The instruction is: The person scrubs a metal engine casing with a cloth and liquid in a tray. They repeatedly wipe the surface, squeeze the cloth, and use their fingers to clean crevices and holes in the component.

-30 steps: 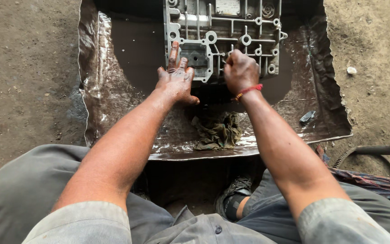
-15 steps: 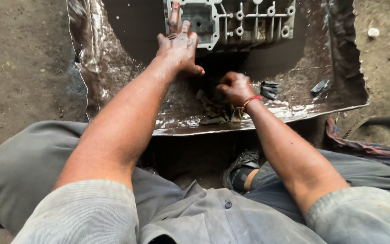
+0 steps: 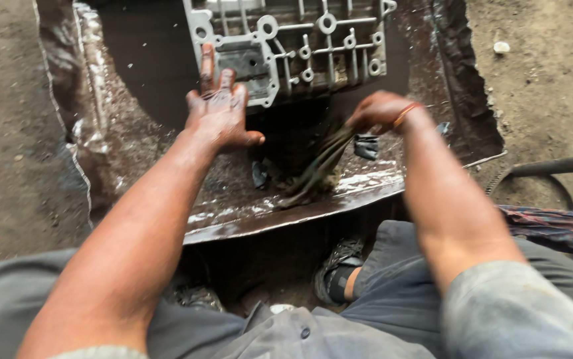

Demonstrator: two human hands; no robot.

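Observation:
A grey cast-metal machine part (image 3: 313, 40) with ribs and round bosses lies in a shallow metal tray (image 3: 133, 119) of dark oily liquid. My left hand (image 3: 220, 110), oily, rests flat with fingers spread on the part's near left corner. My right hand (image 3: 382, 110), with a red band at the wrist, is closed on a dirty wet rag (image 3: 316, 166). The rag hangs in long strands from that hand down to the tray's near edge.
The tray's bent near rim (image 3: 286, 216) lies just in front of my knees. My shoe (image 3: 336, 269) shows below it. Bare dirt ground (image 3: 7, 133) surrounds the tray. A dark hose or bar (image 3: 552, 166) and a patterned cloth (image 3: 545, 223) lie at right.
My right hand left the metal part, dropped to the tray's near side, took the rag and has lifted it up. My left hand stayed on the part.

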